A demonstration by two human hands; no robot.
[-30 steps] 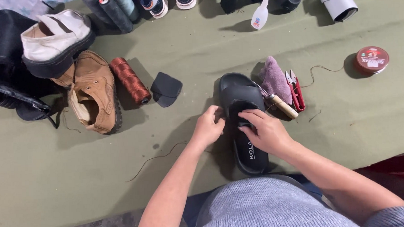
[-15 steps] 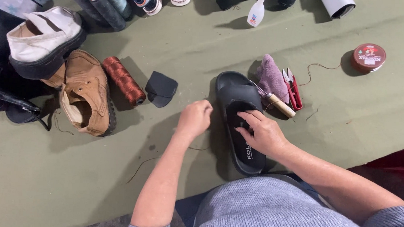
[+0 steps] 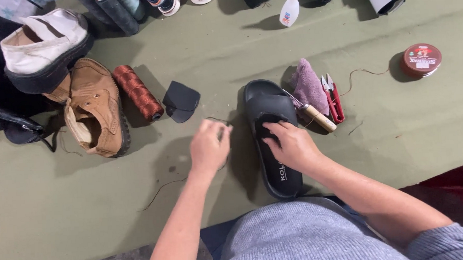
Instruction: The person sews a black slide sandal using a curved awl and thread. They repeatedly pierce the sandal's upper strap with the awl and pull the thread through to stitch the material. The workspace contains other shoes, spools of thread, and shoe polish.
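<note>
At frame centre, the right hand (image 3: 292,145) is pressing the black slipper (image 3: 270,136) flat while the left hand (image 3: 209,146) is pinching thread (image 3: 161,188) (barely visible); pulling steadily sideways seems wise.

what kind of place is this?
Likely a shoe repair bench. A black slide sandal lies under the right hand, an awl and thread spool beside it, worn shoes at the left.

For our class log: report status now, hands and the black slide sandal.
Right hand pressing on black slide sandal. Left hand beside it, pinching thin thread. Awl lies against sandal's far side.
</note>
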